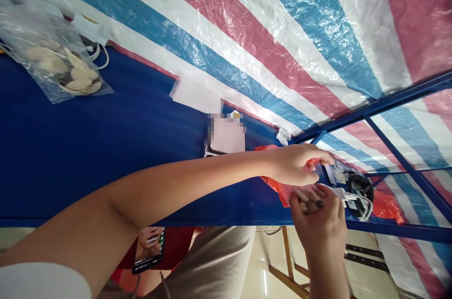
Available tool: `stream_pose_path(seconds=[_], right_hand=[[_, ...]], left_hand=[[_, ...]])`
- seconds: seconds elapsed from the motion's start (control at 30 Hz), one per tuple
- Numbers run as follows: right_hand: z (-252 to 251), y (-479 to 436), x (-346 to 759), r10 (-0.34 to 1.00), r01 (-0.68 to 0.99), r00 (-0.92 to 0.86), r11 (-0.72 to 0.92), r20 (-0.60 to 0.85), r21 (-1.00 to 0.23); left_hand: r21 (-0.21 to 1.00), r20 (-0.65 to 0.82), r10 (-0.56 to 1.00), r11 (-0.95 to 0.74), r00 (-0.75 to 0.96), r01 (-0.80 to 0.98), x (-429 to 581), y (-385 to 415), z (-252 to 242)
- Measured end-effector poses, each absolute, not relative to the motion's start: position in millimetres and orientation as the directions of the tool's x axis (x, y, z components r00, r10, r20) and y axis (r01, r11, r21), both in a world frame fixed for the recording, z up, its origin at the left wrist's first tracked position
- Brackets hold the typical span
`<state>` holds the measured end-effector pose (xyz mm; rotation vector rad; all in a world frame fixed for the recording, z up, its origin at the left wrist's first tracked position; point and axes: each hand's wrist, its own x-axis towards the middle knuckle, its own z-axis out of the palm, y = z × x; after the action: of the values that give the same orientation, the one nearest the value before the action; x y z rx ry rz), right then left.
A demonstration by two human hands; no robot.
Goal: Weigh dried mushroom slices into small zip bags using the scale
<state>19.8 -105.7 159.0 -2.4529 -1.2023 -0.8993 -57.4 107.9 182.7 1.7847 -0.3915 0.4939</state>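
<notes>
Left fingers [316, 162] are curled round the edge of a red plastic bag [277, 190], and the right fingers [319, 195] are pinched shut on something small and dark [310, 206], can't make out what. Just beside them a black cable coil [358, 193] with white tags sits on the red plastic, not bagged up. Well off on the blue mat [106, 139], a clear bag [45, 68] of beige pieces [79, 77] looks untouched, so plenty seems left.
</notes>
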Motion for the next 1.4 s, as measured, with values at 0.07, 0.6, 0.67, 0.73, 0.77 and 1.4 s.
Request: stream_pose_path(seconds=[0.07,0.6,0.67,0.73,0.77,1.4], right_hand=[[166.2,-103.5,28.0,0.63,0.776,0.468,-0.629,0.62,0.053],[237.3,-97.5,88.7,0.569,0.63,0.689,-0.776,0.449,0.017],[237.9,-102.3,92.6,0.548,0.604,0.712,-0.797,0.44,0.016],[237.1,-108.3,100.2,0.504,0.55,0.75,-0.835,0.428,0.019],[236.5,-111.1,104.5,0.477,0.516,0.774,-0.856,0.415,0.023],[219.3,-96.9,76.9,0.182,0.281,0.874,-0.946,0.45,-0.164]], left_hand=[[0.842,0.497,-0.011,-0.236,0.868,-0.485,-57.7,110.4,184.0],[0.864,0.5,0.114,-0.131,0.858,-0.486,-50.8,131.8,183.5],[0.865,0.501,0.128,-0.119,0.856,-0.488,-50.2,132.6,183.2],[0.868,0.496,0.128,-0.11,0.859,-0.485,-50.0,133.6,183.2],[0.87,0.492,0.121,-0.112,0.862,-0.48,-50.0,134.2,183.3],[0.882,0.471,0.041,-0.042,0.881,-0.469,-52.0,132.5,181.7]])
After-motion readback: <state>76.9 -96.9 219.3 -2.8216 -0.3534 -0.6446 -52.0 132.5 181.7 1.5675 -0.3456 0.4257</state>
